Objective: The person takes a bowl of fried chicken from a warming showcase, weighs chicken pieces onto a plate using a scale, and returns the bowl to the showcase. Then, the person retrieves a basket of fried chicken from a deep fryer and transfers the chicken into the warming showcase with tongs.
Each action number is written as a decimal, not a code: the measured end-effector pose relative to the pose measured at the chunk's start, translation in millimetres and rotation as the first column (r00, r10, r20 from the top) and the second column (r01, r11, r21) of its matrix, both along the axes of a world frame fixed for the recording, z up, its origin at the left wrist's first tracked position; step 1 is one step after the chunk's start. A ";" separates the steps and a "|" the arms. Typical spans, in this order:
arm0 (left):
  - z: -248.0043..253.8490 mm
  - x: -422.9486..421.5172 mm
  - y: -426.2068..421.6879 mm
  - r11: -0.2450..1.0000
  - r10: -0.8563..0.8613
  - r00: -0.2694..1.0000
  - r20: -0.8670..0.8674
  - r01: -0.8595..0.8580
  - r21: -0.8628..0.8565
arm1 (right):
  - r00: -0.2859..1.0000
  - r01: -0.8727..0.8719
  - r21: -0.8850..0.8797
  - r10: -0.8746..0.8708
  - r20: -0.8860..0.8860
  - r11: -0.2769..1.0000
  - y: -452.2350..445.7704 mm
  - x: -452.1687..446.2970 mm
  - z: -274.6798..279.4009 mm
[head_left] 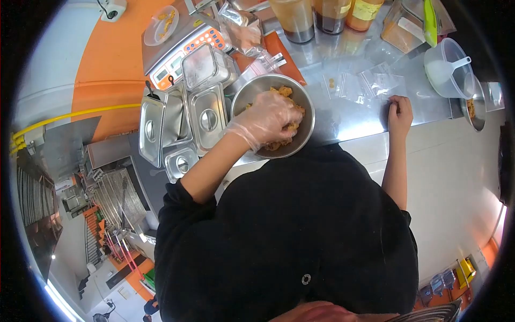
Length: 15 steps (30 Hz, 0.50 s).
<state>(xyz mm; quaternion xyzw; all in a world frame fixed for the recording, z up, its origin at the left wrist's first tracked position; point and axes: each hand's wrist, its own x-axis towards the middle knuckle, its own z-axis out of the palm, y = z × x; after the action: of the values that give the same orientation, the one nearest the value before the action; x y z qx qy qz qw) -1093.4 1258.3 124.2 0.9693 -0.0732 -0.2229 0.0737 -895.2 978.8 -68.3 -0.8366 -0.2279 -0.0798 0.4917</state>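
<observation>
My left hand (272,119), in a clear plastic glove, is down inside a steel mixing bowl (308,96). Its fingers are closed around orange-brown coated food pieces (282,91) that look like marinated meat; the fingertips are partly hidden among them. Bare and loosely curled, my right hand (401,111) rests at the front edge of the steel table (343,121), with nothing visible in it. Small clear zip bags (354,88) lie flat on the table between the bowl and my right hand.
Lidded steel pans (208,119) stand left of the bowl, with a digital scale (179,64) behind, bearing a plate (160,27). Sauce containers (292,21) line the back. At right are a clear plastic tub (437,61) and another steel bowl (477,121).
</observation>
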 end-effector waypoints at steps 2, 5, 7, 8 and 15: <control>-0.2 3.3 9.8 0.989 0.096 0.995 0.004 -0.095 -0.113 | 1.000 0.002 -0.006 -0.002 0.009 1.000 -1.1 1.3 -2.4; 13.4 -2.7 16.4 0.934 0.241 0.958 0.156 -0.185 -0.305 | 1.000 0.007 -0.013 -0.007 0.003 1.000 -1.3 1.9 -4.4; 5.6 -9.2 31.5 0.837 0.343 0.872 0.349 -0.115 -0.535 | 1.000 0.014 -0.015 -0.014 -0.010 1.000 -0.8 1.2 -3.8; 4.4 -14.4 31.2 0.837 0.340 0.874 0.347 -0.113 -0.535 | 1.000 0.018 -0.009 -0.018 -0.016 1.000 0.1 0.5 -2.1; 10.9 -48.2 20.3 -0.136 0.636 0.634 -0.440 -0.469 -0.872 | 1.000 0.005 -0.014 -0.006 -0.022 1.000 -0.8 0.9 -1.5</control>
<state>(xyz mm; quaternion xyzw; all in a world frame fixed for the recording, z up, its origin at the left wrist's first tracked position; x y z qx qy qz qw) -1141.6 1278.6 135.1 0.6337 0.2180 -0.0040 0.7422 -894.3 977.9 -69.8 -0.8414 -0.2208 -0.0706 0.4882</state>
